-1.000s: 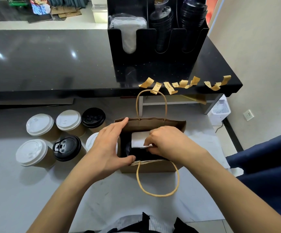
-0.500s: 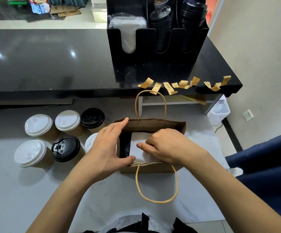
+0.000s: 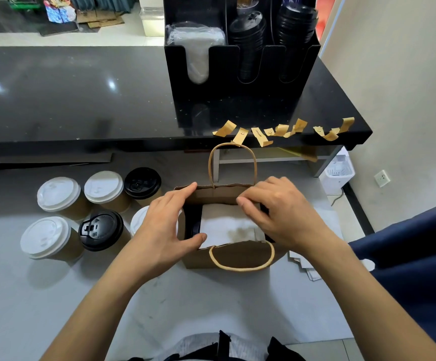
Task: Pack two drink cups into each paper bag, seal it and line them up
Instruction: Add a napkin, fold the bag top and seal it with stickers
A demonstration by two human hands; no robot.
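No readable writing on the cups (image 3: 58,194), white- and black-lidded, grouped left on the grey surface (image 3: 29,295). Left hand (image 3: 164,230) grips the bag (image 3: 227,256) rim, thumb and fingers clamped on its left edge. The bag, centre, holds a white napkin (image 3: 227,225) over dark lids; right hand (image 3: 282,214) fingers are curled at the far rim, grasp unclear.

Both forearms reach in over the paper bag (image 3: 227,256). Left hand (image 3: 167,230) spans its left end, fingers at the far rim, thumb hooked over the near rim. Right hand (image 3: 279,212) hovers above its right half, fingers curled toward the far rim.
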